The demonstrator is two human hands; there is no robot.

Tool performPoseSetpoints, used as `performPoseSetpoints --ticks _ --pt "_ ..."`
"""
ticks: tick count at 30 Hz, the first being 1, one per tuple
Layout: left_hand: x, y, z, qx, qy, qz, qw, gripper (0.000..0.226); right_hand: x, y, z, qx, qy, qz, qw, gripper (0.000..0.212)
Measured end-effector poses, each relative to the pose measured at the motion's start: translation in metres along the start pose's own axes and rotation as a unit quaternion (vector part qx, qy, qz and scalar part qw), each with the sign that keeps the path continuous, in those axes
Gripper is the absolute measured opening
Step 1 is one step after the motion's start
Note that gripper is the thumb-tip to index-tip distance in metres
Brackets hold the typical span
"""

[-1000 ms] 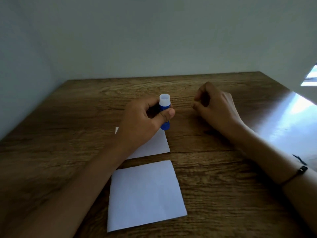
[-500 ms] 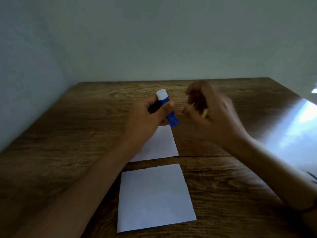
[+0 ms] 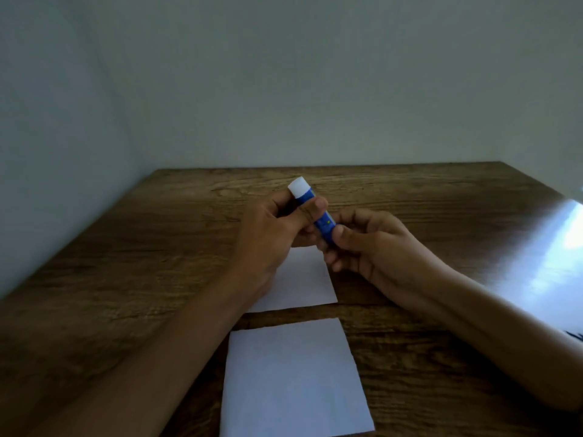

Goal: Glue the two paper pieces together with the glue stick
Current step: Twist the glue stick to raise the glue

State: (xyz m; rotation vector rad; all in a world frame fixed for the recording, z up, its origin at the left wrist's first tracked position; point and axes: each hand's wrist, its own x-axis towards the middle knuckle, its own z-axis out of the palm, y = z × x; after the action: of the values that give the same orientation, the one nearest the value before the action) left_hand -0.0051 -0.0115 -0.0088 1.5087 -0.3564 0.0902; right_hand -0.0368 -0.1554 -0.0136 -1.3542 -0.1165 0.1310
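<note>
Presently both hands grip the glue stick (image 3: 315,212) above the far paper (image 3: 303,279): left hand (image 3: 271,228) fingers closed around its capped upper part, right hand (image 3: 362,244) fingers apparently pinching its base.

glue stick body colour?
Blue, with a white end; the glue stick shows in the head view.

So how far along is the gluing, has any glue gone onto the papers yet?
Done: only the pick-up. The glue stick is off the table, left hand gripping its upper body, right hand pinching the base. In hand: readying the stick; its white top end points away from the papers. Left: everything else. The near paper and far paper lie apart, no glue visible.
</note>
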Motion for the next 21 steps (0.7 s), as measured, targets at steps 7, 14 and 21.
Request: performPoseSetpoints --ticks 7,14,21 --pt "0.0005 0.0004 0.0002 -0.009 0.014 -0.011 1.000 0.018 0.0002 -0.0006 0.0015 0.045 -0.032 0.030 0.998 0.039" --pt "0.0026 -0.0011 -0.0012 -0.007 0.014 -0.004 1.000 0.017 0.0032 -0.0014 -0.0027 0.028 -0.030 0.039 0.998 0.019" --pt "0.0057 -0.0054 -0.0038 -0.031 0.008 -0.017 0.999 0.016 0.0035 0.0021 -0.0005 0.020 -0.035 0.024 0.999 0.028"
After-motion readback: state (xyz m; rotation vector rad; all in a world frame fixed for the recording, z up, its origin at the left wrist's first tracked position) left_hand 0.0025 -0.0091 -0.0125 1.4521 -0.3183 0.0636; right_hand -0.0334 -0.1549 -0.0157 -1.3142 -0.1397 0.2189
